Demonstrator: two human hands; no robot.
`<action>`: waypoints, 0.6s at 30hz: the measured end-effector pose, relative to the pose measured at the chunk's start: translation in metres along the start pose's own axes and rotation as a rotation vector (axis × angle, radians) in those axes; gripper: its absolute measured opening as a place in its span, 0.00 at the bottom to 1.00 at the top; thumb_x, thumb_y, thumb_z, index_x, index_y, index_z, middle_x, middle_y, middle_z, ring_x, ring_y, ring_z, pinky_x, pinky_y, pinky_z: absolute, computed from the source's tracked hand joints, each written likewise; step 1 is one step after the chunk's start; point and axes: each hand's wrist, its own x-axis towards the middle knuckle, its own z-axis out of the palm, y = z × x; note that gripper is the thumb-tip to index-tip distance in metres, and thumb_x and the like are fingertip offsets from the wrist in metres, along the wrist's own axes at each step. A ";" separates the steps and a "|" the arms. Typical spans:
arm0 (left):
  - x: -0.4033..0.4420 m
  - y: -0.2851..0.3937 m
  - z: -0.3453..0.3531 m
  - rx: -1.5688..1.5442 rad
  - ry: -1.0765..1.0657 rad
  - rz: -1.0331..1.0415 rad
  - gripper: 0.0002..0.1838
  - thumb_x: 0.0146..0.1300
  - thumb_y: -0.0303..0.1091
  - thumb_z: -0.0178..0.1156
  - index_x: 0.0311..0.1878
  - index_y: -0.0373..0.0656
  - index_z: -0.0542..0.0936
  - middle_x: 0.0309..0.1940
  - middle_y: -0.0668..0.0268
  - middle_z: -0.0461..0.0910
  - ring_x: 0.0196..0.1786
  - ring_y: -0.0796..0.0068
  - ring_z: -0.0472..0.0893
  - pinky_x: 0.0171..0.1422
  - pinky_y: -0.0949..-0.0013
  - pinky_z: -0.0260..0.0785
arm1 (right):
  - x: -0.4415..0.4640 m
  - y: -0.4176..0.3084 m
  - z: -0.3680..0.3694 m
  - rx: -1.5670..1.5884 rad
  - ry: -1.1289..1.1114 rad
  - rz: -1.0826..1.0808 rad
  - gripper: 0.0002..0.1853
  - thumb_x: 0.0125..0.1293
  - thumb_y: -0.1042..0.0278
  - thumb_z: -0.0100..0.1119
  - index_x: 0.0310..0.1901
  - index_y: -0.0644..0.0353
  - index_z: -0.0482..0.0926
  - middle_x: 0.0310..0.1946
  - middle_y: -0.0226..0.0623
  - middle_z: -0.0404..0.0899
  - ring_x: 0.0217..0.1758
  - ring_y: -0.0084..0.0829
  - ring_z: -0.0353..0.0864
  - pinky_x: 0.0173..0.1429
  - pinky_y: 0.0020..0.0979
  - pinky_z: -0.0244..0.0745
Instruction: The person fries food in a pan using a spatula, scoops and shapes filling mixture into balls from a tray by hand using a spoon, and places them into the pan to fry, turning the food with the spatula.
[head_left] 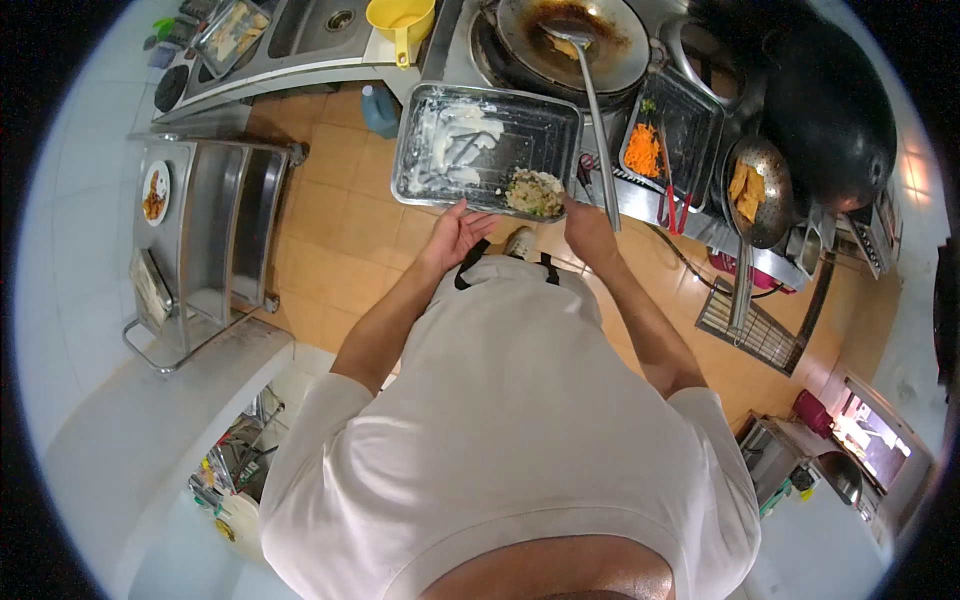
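Crosswise, shallow rectangular steel tray [522,128] spanned nine-to-three; left hand [460,236], fingers loosely spread, met six-o'clock rim; right hand [590,236] pinched four-o'clock corner; orange-tiled floor [335,200] opened toward eight.

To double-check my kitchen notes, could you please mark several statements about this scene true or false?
1. The left hand and right hand are both at the near side of the large metal tray. True.
2. The orange shreds are in the wok. False: they are in the smaller tray.
3. The long-handled utensil has its head in the wok. True.
4. The perforated strainer is empty. False: it holds golden-brown pieces.
5. The yellow container is on the floor. False: it is beside the sink.
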 end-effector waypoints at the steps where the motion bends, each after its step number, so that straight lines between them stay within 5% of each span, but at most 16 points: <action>1: -0.001 -0.001 0.001 0.020 0.022 0.013 0.26 0.77 0.47 0.41 0.60 0.31 0.68 0.56 0.44 0.75 0.56 0.53 0.79 0.62 0.58 0.75 | -0.007 -0.004 0.006 -0.006 -0.001 -0.013 0.25 0.60 0.77 0.48 0.61 0.59 0.72 0.29 0.53 0.79 0.32 0.52 0.82 0.37 0.49 0.78; 6: -0.003 -0.004 0.003 0.116 0.050 0.047 0.29 0.77 0.47 0.38 0.64 0.26 0.63 0.61 0.40 0.71 0.61 0.53 0.77 0.66 0.59 0.71 | -0.027 -0.023 0.011 -0.041 -0.132 0.034 0.31 0.59 0.78 0.48 0.67 0.57 0.63 0.42 0.53 0.76 0.36 0.54 0.82 0.38 0.48 0.80; 18: -0.011 -0.002 0.026 0.185 0.128 0.144 0.23 0.77 0.40 0.39 0.58 0.23 0.64 0.57 0.38 0.72 0.58 0.49 0.78 0.63 0.55 0.75 | -0.014 -0.006 0.020 -0.026 -0.028 0.009 0.27 0.60 0.76 0.47 0.64 0.62 0.68 0.32 0.51 0.81 0.35 0.53 0.82 0.38 0.48 0.79</action>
